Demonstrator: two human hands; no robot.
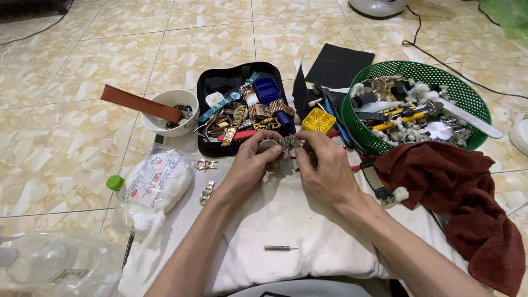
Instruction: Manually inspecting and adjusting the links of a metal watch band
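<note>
Left hand (250, 162) pinches round silver metal wristwatch (269, 145) by case; right hand (324, 165) pinches its steel link bracelet (290, 142) from 3 o'clock side. Watch held between both hands above white folded cloth (286, 231), long axis running 9-to-3. Black open tray of watches (206, 88) at 12 o'clock, just beyond. Small silver pin tool (280, 248) at 6 o'clock, on cloth, apart.
</note>
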